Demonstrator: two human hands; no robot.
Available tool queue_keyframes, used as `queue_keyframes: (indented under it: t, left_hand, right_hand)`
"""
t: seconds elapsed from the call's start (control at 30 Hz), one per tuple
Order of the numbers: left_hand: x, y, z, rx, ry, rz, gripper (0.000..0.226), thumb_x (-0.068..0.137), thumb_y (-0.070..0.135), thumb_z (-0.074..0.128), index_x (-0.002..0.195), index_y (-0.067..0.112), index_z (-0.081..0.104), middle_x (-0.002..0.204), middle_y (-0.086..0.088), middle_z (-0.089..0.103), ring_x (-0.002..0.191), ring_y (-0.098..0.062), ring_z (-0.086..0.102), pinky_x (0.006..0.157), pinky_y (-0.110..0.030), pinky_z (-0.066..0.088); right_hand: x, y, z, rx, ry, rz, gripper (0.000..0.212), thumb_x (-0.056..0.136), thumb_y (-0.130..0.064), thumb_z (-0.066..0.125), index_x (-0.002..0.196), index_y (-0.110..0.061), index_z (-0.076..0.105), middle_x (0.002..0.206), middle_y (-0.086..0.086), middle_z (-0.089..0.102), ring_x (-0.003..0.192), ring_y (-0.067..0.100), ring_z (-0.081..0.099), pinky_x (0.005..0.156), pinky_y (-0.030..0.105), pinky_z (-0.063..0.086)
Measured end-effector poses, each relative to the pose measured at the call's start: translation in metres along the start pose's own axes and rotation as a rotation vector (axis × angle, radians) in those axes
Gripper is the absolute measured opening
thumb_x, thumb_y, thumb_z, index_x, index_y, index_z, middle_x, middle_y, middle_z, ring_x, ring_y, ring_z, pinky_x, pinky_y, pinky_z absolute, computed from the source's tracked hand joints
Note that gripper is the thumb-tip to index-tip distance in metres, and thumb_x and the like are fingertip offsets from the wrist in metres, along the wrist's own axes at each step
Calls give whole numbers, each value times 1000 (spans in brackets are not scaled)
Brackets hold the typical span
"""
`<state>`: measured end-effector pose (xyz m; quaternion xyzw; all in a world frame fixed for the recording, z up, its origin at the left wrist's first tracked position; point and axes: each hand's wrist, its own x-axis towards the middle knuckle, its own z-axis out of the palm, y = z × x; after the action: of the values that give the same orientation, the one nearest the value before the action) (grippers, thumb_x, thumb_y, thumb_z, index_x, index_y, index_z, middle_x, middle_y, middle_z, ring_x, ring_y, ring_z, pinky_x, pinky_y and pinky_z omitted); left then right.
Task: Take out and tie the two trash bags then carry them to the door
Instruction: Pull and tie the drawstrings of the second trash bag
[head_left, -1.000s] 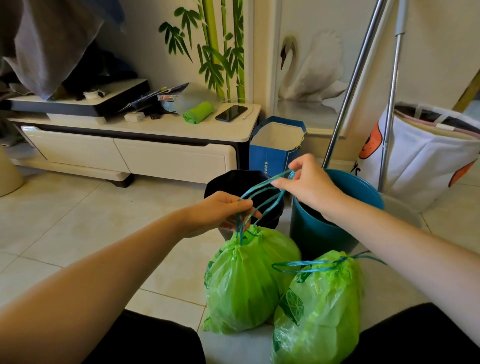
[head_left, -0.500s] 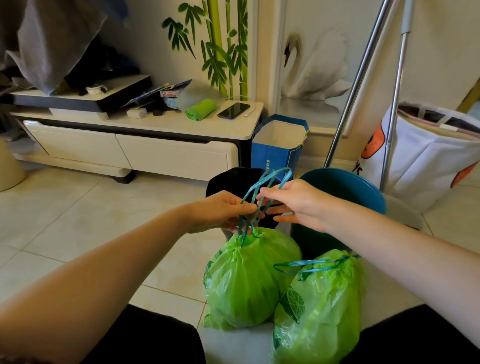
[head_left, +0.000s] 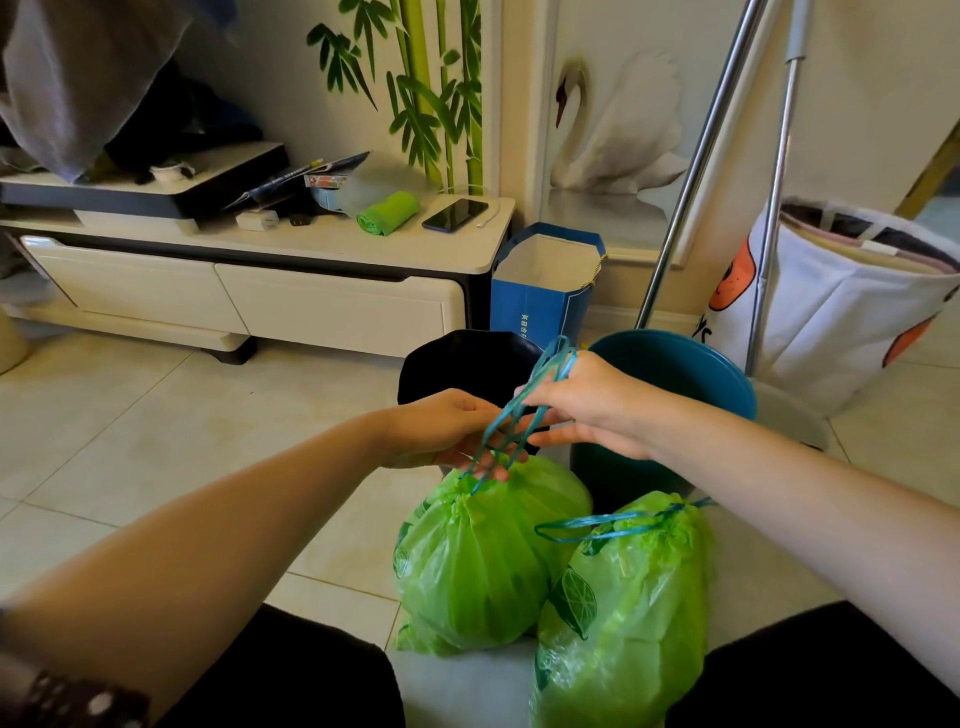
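Two full green trash bags stand on the tiled floor between my knees. The left bag (head_left: 478, 551) has its neck gathered, and its blue drawstring (head_left: 524, 410) runs up in loops between my hands. My left hand (head_left: 447, 428) pinches the strings just above the bag's neck. My right hand (head_left: 587, 402) has the loops hooked over its fingers, held higher and to the right. The right bag (head_left: 623, 618) stands nearer me, neck cinched, its blue drawstring (head_left: 597, 527) lying loose across the top, touched by neither hand.
Behind the bags stand a black bin (head_left: 462, 364) and a teal bin (head_left: 680, 374). A blue paper bag (head_left: 540, 296), two metal poles (head_left: 696, 166), a white laundry bag (head_left: 852, 306) and a low white cabinet (head_left: 260, 291) with a phone lie beyond.
My right hand came down from its higher pull and closer to my left hand, with the drawstring loops now hooked over its fingers. The bags have stayed where they were.
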<state>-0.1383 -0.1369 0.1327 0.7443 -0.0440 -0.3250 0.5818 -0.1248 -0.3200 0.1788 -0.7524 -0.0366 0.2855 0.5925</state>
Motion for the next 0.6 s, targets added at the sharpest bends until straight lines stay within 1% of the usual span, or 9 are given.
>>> queue_keyframes:
  t: [0.07, 0.1, 0.2, 0.23, 0.3, 0.4, 0.5, 0.53, 0.6]
  left_hand:
    - [3, 2, 0, -68, -12, -42, 36, 102, 25, 39, 110, 3, 66, 111, -24, 68, 87, -29, 68, 83, -37, 53]
    - [4, 3, -2, -110, -21, -64, 37, 101, 22, 36, 110, 3, 66, 109, -22, 69, 88, -29, 68, 84, -37, 54]
    - [2, 0, -11, -121, -73, -67, 37, 90, 1, 35, 113, 2, 64, 117, -21, 67, 101, -29, 68, 90, -35, 52]
    - [-1, -1, -15, -96, -92, -51, 44, 82, -8, 36, 114, 3, 64, 121, -20, 66, 107, -29, 67, 94, -35, 52]
    - [-7, -3, -22, -32, -131, -40, 59, 73, -15, 36, 121, 4, 63, 128, -15, 64, 116, -26, 64, 98, -35, 51]
    - [-12, -4, -27, 32, -134, -33, 60, 74, -17, 42, 129, 4, 59, 133, -10, 62, 121, -22, 60, 104, -39, 47]
    - [-16, -4, -29, 56, -84, -10, 60, 77, -24, 46, 127, 7, 60, 128, -5, 66, 120, -17, 61, 106, -42, 44]
    - [-17, -4, -29, 78, -61, -8, 58, 79, -26, 48, 126, 6, 61, 125, -6, 67, 118, -15, 62, 106, -43, 44]
    - [-17, -7, -31, 148, -4, 7, 45, 80, -21, 58, 121, -4, 62, 122, -15, 68, 113, -17, 65, 107, -51, 42]
  right_hand:
    - [1, 1, -3, 24, 3, -28, 25, 87, 7, 56, 77, -12, 44, 79, 12, 54, 66, 20, 65, 59, 30, 61]
    - [0, 2, -5, 41, 10, -43, 29, 85, 12, 55, 76, -12, 42, 76, 11, 51, 65, 20, 64, 60, 30, 61]
    - [1, 5, -10, -3, -3, -81, 25, 81, 18, 57, 90, -4, 51, 80, 12, 56, 69, 18, 63, 63, 26, 60]
    - [1, 6, -11, -56, 5, -84, 26, 79, 19, 59, 95, -2, 55, 84, 15, 59, 74, 20, 64, 67, 27, 60]
    - [1, 7, -11, -126, 44, -71, 31, 78, 18, 60, 101, -1, 57, 93, 18, 61, 84, 24, 65, 76, 31, 59]
    - [0, 8, -12, -94, 60, -26, 19, 84, 11, 60, 95, -4, 57, 94, 17, 62, 83, 24, 67, 72, 27, 60]
    - [0, 11, -10, -95, 8, 47, 12, 86, -4, 65, 96, -8, 60, 96, 15, 68, 84, 24, 68, 74, 29, 59]
    - [-1, 12, -8, -132, -13, 56, 10, 87, -11, 66, 96, -9, 62, 97, 12, 70, 85, 22, 67, 75, 29, 57]
    - [0, 14, -4, -173, -20, 52, 10, 89, -21, 65, 95, -13, 66, 101, 8, 71, 86, 18, 65, 78, 30, 55]
